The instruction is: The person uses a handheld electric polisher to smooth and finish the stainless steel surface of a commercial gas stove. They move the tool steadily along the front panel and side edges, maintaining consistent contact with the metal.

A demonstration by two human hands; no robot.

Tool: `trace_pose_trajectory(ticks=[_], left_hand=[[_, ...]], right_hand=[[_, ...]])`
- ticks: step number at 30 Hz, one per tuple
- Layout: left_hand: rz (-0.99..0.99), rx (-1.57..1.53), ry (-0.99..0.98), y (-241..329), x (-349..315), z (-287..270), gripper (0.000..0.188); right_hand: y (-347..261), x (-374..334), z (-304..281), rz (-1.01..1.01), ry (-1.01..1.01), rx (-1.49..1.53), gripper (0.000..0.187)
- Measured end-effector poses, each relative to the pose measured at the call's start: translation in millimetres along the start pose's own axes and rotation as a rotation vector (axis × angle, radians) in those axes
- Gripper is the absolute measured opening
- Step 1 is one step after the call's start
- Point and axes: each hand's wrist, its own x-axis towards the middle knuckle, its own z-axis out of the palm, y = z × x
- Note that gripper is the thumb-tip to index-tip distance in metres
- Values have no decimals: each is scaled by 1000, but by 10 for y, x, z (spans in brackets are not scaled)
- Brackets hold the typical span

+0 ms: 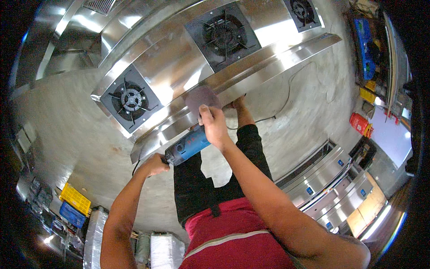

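Observation:
Both my hands are on a blue angle grinder (190, 144) in front of the stove's near edge. Closed around its rear end is my left hand (154, 165). My right hand (213, 124) grips the front end, with the thumb up beside a dark brownish-red abrasive disc (201, 97). The disc overlaps the front rail of a stainless steel gas stove (168, 58); whether it touches the metal I cannot tell. The grinder's head is mostly hidden behind my right hand.
The stove carries a left burner (131, 99), a middle burner (224, 36) and a far right burner (303, 13). A dark cable (286, 96) lies across the concrete floor. Stainless units (322, 184) and a red gas cylinder (359, 124) stand right; yellow (75, 198) and blue crates (71, 214) sit left.

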Motion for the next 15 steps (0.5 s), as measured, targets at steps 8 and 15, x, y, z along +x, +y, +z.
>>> trace_pose_trajectory(ticks=[8, 15], left_hand=[[48, 35, 57, 101, 137, 84, 29], [61, 21, 3, 1470, 547, 186, 30]], right_hand=[[-52, 161, -222, -67, 18, -8, 54], [-250, 754, -1457, -107, 115, -29, 54]])
